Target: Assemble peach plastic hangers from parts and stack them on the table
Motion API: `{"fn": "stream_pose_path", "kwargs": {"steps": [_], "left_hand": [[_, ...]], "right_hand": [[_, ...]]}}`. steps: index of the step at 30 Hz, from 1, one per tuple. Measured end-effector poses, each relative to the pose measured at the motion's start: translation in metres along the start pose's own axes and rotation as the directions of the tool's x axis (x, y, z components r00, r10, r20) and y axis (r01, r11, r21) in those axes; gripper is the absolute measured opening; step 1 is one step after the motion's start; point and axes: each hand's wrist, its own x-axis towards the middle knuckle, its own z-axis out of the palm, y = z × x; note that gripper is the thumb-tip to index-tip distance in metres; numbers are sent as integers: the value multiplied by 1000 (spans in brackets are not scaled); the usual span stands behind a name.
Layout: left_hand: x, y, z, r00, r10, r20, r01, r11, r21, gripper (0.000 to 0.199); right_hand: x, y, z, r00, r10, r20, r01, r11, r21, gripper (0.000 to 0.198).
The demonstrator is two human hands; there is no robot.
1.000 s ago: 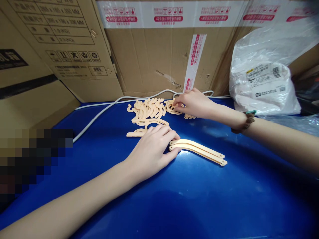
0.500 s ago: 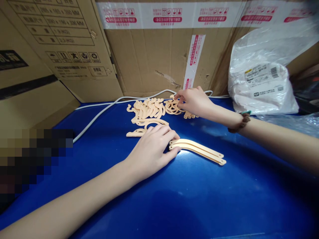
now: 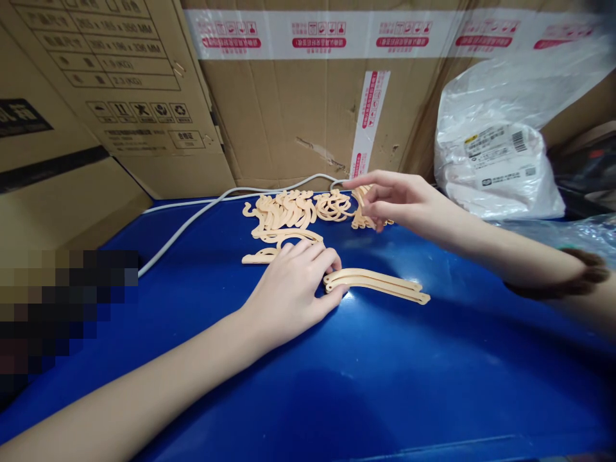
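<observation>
My left hand (image 3: 298,282) rests on the blue tabletop with thumb and forefinger around the left end of the curved pale strips (image 3: 378,285), which lie side by side with a hole in each visible end. My right hand (image 3: 397,199) is open, fingers apart and holding nothing visible, above the right-hand small pale pieces (image 3: 364,199), partly covering them. Left of it lie a heap of ring-shaped pieces (image 3: 333,205) and a heap of hook-shaped pieces (image 3: 286,209). Close to my left hand are flat curved pieces (image 3: 289,235), partly hidden by its fingers.
Cardboard boxes (image 3: 289,115) stand along the back and left of the blue table (image 3: 385,378). A white cable (image 3: 192,215) runs along the back edge. At the right rear sits a white plastic bag (image 3: 500,154) with a label, and clear plastic film (image 3: 572,234) lies in front.
My right hand has moved right and towards me from the ring-shaped pieces, and its fingers have spread. The strips' right ends have swung slightly away from me; my left hand stays on them.
</observation>
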Motion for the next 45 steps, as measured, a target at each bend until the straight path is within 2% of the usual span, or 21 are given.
{"fn": "stream_pose_path", "kwargs": {"steps": [4,8,16,26,35,40,45], "left_hand": [[0,1,0,1000,0,-1,0,1000,-7,15],[0,1,-1,1000,-2,5,2,1000,-29,14],[0,2,0,1000,-5,23,6,1000,-18,14],[2,0,1,999,-21,26,23,997,-68,15],[1,0,1,996,65,52,-57,987,-148,12],[1,0,1,995,71,67,-59,985,-162,10],[1,-1,0,995,72,67,-59,982,-177,9]], "right_hand": [[-22,-1,2,983,182,29,-180,916,357,26],[-29,11,6,983,175,64,-182,826,533,22],[-34,39,16,987,155,36,-152,856,494,19],[-34,40,23,970,229,-79,-173,885,432,28],[-33,42,23,964,266,-21,-232,874,428,20],[-33,43,24,969,247,-18,-224,904,363,45],[-33,44,24,972,236,6,-225,919,325,43]]}}
